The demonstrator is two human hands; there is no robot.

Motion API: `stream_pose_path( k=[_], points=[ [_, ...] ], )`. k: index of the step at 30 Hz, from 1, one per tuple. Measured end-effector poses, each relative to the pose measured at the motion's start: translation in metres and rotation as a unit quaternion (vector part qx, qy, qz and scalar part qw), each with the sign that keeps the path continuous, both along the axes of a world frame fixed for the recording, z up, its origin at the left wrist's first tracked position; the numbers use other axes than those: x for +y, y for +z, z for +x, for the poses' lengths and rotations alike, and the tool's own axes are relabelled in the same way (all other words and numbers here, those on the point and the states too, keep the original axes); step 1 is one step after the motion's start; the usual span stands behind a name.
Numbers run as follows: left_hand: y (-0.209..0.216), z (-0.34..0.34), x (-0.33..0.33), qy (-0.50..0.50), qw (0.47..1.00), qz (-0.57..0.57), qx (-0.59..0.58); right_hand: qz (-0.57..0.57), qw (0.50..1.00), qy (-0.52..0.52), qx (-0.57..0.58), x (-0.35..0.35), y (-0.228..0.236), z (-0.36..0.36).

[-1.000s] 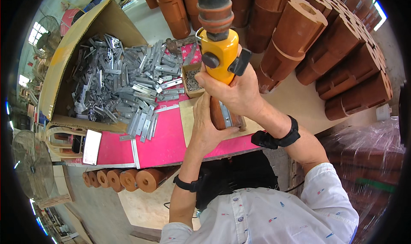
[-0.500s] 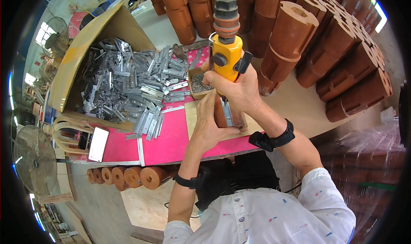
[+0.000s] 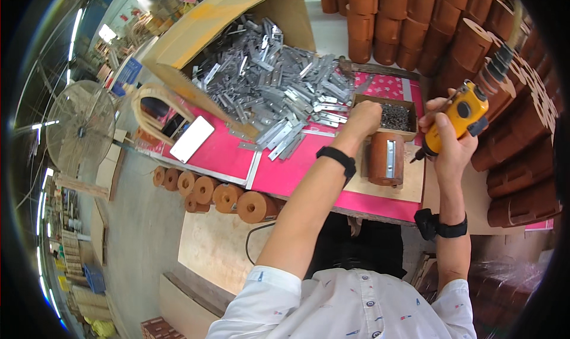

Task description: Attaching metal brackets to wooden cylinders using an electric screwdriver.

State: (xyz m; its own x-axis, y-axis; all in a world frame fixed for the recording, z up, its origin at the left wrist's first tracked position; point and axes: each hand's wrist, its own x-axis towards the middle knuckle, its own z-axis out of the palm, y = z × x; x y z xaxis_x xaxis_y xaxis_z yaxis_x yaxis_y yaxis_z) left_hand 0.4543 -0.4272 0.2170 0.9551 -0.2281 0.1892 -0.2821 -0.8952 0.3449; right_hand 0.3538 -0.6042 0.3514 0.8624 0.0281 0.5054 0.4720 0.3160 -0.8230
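Note:
My right hand (image 3: 452, 144) is wrapped round a yellow power screwdriver (image 3: 466, 109), whose dark tip points down-left, apart from the workpiece. That workpiece is a brown wooden cylinder (image 3: 376, 161) lying on a thin board (image 3: 414, 181), with a slotted metal strip (image 3: 390, 158) along its top. My left hand (image 3: 363, 119) is closed, its fingers curled at the left end of a small box (image 3: 409, 132) of screws (image 3: 395, 117). What its fingertips hold, if anything, is hidden.
A tipped cardboard box (image 3: 237, 6) spills many metal strips (image 3: 285, 89) over the pink tabletop (image 3: 285, 175). Brown cylinders (image 3: 395, 18) stand stacked at the back and right. A white phone (image 3: 192, 139) lies by the left edge; below, several drilled cylinders (image 3: 255, 207) sit in a row.
My right hand has lifted the screwdriver away from the cylinder and to the right. My left hand has let go of the cylinder and moved to the screw box. The view has shifted.

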Motion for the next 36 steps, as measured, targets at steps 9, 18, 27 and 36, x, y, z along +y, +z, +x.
stream_pose_path(
  k=[9,18,27,36],
  points=[
    [-0.005,-0.009,0.003,0.039,0.996,-0.07,-0.042,-0.016,1.0,0.0,0.0,-0.001,-0.004,-0.002],
    [0.017,-0.013,-0.003,0.048,0.998,0.007,0.044,-0.025,1.0,-0.001,-0.003,-0.002,-0.003,-0.005],
    [0.002,-0.013,0.0,0.042,0.998,-0.051,-0.021,-0.035,0.999,-0.002,0.0,-0.003,-0.002,-0.003],
    [-0.007,-0.012,0.005,0.011,0.96,-0.215,-0.177,-0.051,0.999,-0.008,0.004,-0.001,-0.001,-0.005]
  ],
)
